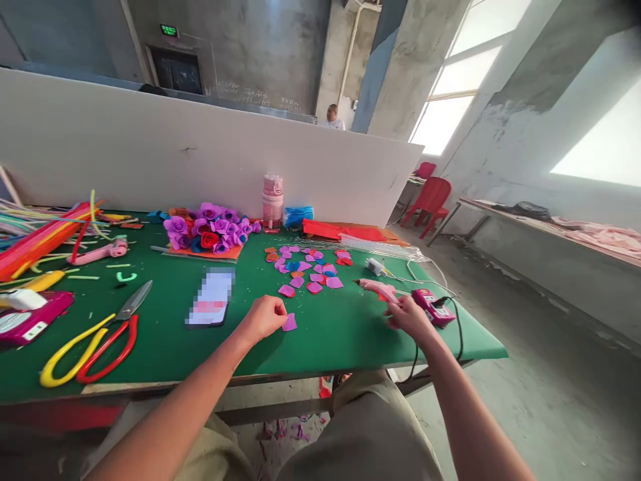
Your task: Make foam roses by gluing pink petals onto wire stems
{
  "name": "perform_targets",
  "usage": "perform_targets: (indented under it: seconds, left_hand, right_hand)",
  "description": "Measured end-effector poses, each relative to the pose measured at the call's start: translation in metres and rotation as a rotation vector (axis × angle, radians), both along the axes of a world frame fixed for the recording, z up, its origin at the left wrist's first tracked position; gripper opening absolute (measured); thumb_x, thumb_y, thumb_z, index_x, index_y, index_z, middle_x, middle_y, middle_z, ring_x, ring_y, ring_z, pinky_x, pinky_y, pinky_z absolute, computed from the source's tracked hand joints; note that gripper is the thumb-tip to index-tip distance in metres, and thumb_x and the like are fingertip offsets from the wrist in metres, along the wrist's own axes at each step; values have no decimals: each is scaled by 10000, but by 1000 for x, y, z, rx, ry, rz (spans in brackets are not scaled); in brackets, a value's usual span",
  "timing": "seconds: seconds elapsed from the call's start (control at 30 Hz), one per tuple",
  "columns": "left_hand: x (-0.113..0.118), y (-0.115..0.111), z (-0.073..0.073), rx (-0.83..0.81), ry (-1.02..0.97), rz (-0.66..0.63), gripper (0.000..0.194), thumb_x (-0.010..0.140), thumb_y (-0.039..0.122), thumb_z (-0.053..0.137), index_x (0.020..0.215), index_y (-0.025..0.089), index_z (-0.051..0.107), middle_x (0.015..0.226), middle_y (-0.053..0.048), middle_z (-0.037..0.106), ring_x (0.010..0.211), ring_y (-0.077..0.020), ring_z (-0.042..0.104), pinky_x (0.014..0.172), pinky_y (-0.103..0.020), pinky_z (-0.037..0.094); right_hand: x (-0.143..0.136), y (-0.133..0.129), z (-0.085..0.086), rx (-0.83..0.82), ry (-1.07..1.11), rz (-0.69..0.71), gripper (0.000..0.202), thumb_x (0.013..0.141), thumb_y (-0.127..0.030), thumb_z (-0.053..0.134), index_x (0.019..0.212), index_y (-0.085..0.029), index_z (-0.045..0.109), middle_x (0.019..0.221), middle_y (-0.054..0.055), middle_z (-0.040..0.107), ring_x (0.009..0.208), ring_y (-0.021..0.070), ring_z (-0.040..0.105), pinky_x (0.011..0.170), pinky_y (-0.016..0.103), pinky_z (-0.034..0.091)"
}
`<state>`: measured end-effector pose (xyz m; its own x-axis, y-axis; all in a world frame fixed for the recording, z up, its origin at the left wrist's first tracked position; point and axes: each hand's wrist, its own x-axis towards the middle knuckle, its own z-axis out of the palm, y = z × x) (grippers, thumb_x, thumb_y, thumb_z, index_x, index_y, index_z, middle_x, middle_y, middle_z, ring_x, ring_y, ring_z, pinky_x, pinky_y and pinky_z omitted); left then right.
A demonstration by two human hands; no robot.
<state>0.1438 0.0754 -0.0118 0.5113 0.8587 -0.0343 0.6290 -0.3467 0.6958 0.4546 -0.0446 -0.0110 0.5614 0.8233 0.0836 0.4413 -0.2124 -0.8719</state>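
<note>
A purple petal (290, 323) sits pinched in the left hand (264, 316).

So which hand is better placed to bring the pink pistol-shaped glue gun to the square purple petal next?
Probably the right hand: it grips the pink glue gun, while the left hand pinches the purple petal.
</note>
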Motion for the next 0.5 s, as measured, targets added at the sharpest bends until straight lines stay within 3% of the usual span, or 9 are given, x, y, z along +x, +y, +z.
perform_targets:
  seconds: [0.07,0.13,0.27,0.37,0.5]
  left_hand:
    - [1,-2,-2,10,-17,12,92,635,171,560,571,165,626,587,-11,643,582,-139,569,533,-227,371]
    - [1,-4,-2,5,-18,28,96,634,151,565,562,163,627,588,-14,648,585,-138,573,541,-228,379]
    - [2,-5,-2,-7,7,38,109,629,121,565,551,160,630,596,-21,657,590,-141,582,548,-235,384]
    - [3,-5,0,-16,31,25,113,630,109,563,558,161,634,601,-19,660,586,-139,582,545,-236,379]
    - [4,-4,2,10,68,9,129,642,107,564,538,161,618,578,-14,646,578,-130,573,549,-232,371]
  right_hand:
    - [-13,-8,4,49,231,-54,234,660,-311,623,837,-210,507,648,1,632,502,147,585,510,283,495]
    - [-28,-14,9,109,396,-7,347,615,-291,686,910,-197,528,692,6,624,530,139,586,543,278,516]
    - [-57,-14,18,-10,733,171,222,712,-408,621,724,-195,559,622,11,541,482,122,510,474,271,499]
    - [-77,-12,23,-18,700,210,296,793,-504,524,802,-211,565,664,20,553,474,122,485,444,275,470]
    - [-100,-13,32,-57,454,405,374,812,-530,503,962,-191,549,668,13,578,479,106,467,438,232,402]
